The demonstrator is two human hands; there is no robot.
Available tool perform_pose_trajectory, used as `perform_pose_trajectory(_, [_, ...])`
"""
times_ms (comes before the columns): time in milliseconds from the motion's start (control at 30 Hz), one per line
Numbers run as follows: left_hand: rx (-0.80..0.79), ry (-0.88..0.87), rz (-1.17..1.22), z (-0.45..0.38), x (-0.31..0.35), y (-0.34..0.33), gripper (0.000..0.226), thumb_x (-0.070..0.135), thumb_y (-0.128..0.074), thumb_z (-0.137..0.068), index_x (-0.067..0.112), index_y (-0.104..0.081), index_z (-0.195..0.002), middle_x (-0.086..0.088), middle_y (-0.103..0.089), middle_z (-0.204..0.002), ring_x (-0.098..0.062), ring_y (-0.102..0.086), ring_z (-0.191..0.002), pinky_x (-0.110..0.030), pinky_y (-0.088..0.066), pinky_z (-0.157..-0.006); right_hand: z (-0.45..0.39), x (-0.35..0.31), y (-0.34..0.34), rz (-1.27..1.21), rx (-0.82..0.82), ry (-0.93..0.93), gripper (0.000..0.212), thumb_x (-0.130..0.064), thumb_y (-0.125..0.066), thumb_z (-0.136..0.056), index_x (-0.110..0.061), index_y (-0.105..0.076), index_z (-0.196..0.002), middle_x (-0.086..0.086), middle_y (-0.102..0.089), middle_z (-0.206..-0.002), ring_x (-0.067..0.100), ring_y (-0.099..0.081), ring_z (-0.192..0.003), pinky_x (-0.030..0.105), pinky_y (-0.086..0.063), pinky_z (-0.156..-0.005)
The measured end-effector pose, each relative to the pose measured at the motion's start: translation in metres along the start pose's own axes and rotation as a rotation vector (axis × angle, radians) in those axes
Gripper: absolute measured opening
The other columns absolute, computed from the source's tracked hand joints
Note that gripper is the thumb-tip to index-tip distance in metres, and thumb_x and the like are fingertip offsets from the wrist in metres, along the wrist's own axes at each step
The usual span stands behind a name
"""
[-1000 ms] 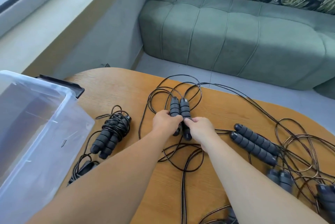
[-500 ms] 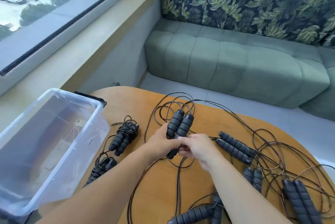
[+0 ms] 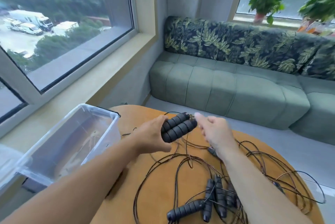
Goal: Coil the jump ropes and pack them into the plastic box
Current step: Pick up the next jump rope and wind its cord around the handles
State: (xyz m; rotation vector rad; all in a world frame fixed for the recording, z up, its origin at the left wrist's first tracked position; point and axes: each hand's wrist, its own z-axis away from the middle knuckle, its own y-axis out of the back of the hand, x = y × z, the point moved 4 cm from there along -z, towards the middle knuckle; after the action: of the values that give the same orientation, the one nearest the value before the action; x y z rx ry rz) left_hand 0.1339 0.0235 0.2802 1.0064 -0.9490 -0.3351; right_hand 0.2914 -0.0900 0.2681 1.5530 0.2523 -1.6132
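My left hand grips a pair of black foam jump-rope handles, lifted above the round wooden table. Their thin dark cord hangs down to the tabletop in loose loops. My right hand is just right of the handle tips, with one straight finger by the metal ends; the hand is blurred and I see nothing held in it. The clear plastic box stands open at the table's left edge. Several more black handles lie tangled in cords near me.
Loose cords spread over the right half of the table. A green sofa stands beyond the table, with a wide windowsill at the left. Potted plants stand on the far sill.
The handle pair has been lifted off the table and now sits in my left hand alone. My right hand has come off the handles. My view has tilted upward.
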Motion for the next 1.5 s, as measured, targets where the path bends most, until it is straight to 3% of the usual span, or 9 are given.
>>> perform_pose_trajectory(67, [0.012, -0.060, -0.055, 0.007, 0.010, 0.018, 0.042, 0.028, -0.074, -0.070, 0.037, -0.046, -0.099, 0.015, -0.049, -0.075, -0.007, -0.052, -0.070, -0.010, -0.033, -0.049, -0.006, -0.019, 0.019, 0.036, 0.198, 0.208, 0.031, -0.042, -0.054, -0.095, -0.021, -0.066, -0.076, -0.007, -0.062, -0.077, 0.016, -0.056, -0.080, 0.032, -0.042, -0.073])
perform_pose_trajectory(167, [0.010, -0.126, -0.052, 0.015, 0.021, 0.040, 0.037, 0.029, -0.073, -0.072, 0.046, -0.045, -0.089, 0.015, -0.054, -0.067, 0.004, -0.054, -0.062, -0.007, -0.036, -0.050, -0.011, -0.032, 0.015, -0.068, 0.087, 0.297, 0.030, -0.034, -0.044, -0.102, -0.030, -0.072, -0.093, -0.013, -0.066, -0.105, 0.008, -0.057, -0.104, 0.028, -0.041, -0.090])
perform_pose_trajectory(300, [-0.047, -0.110, 0.258, 0.019, 0.020, 0.050, 0.044, 0.018, -0.070, -0.081, 0.040, -0.057, -0.117, 0.013, -0.059, -0.075, 0.006, -0.054, -0.059, -0.002, -0.039, -0.051, -0.010, -0.025, -0.007, -0.408, 0.005, 0.056, 0.056, -0.044, -0.040, -0.103, -0.023, -0.076, -0.067, -0.009, -0.072, -0.071, 0.016, -0.063, -0.081, 0.038, -0.046, -0.087])
perform_pose_trajectory(400, [-0.101, -0.070, 0.566, 0.019, 0.011, 0.046, 0.033, 0.016, -0.071, -0.080, 0.026, -0.063, -0.110, 0.000, -0.054, -0.077, -0.003, -0.050, -0.058, -0.015, -0.042, -0.048, -0.007, -0.020, -0.025, -0.594, 0.011, -0.019, 0.059, -0.044, -0.036, -0.104, -0.012, -0.073, -0.071, 0.004, -0.067, -0.064, 0.025, -0.062, -0.067, 0.042, -0.050, -0.078])
perform_pose_trajectory(533, [-0.044, 0.029, 0.958, 0.005, -0.004, 0.045, 0.049, 0.022, -0.070, -0.071, 0.012, -0.060, -0.119, -0.006, -0.049, -0.081, -0.012, -0.047, -0.064, -0.020, -0.033, -0.045, 0.008, -0.017, -0.057, -0.327, -0.053, 0.030, 0.043, -0.036, -0.031, -0.103, -0.013, -0.066, -0.095, 0.002, -0.052, -0.061, 0.021, -0.047, -0.061, 0.035, -0.040, -0.063])
perform_pose_trajectory(833, [0.226, -0.086, -0.154, 0.011, -0.003, 0.055, 0.045, 0.033, -0.069, -0.079, 0.030, -0.053, -0.121, 0.015, -0.046, -0.073, -0.005, -0.043, -0.063, -0.013, -0.032, -0.046, 0.019, -0.034, -0.090, 0.774, -0.377, 0.174, 0.028, -0.029, -0.037, -0.103, -0.011, -0.058, -0.097, 0.008, -0.064, -0.094, 0.026, -0.057, -0.079, 0.034, -0.043, -0.065])
perform_pose_trajectory(967, [0.084, -0.178, -0.179, 0.000, -0.018, 0.039, 0.057, 0.033, -0.072, -0.073, 0.030, -0.051, -0.126, 0.006, -0.061, -0.100, -0.016, -0.056, -0.088, -0.016, -0.030, -0.055, 0.028, -0.042, -0.089, 1.058, -0.505, 0.234, 0.023, -0.016, -0.044, -0.099, -0.008, -0.063, -0.089, 0.012, -0.065, -0.088, 0.025, -0.056, -0.072, 0.030, -0.038, -0.055])
perform_pose_trajectory(1133, [-0.013, -0.279, -0.097, -0.008, -0.024, 0.028, 0.060, 0.044, -0.084, -0.066, 0.032, -0.060, -0.120, 0.008, -0.067, -0.102, -0.014, -0.059, -0.093, -0.033, -0.050, -0.080, 0.036, -0.077, -0.079, 1.122, -0.632, 0.409, 0.039, -0.033, -0.058, -0.094, -0.024, -0.049, -0.058, -0.007, -0.049, -0.063, 0.019, -0.050, -0.066, 0.028, -0.037, -0.056])
perform_pose_trajectory(1500, [-0.225, -0.252, 0.182, 0.002, -0.012, 0.013, 0.037, 0.051, -0.077, -0.078, 0.020, -0.062, -0.091, -0.004, -0.065, -0.084, -0.017, -0.057, -0.075, -0.036, -0.049, -0.067, -0.002, -0.095, -0.054, 0.600, -0.772, 0.267, 0.017, -0.033, -0.085, -0.071, -0.022, -0.075, -0.078, -0.011, -0.070, -0.072, 0.006, -0.060, -0.070, 0.036, -0.049, -0.076])
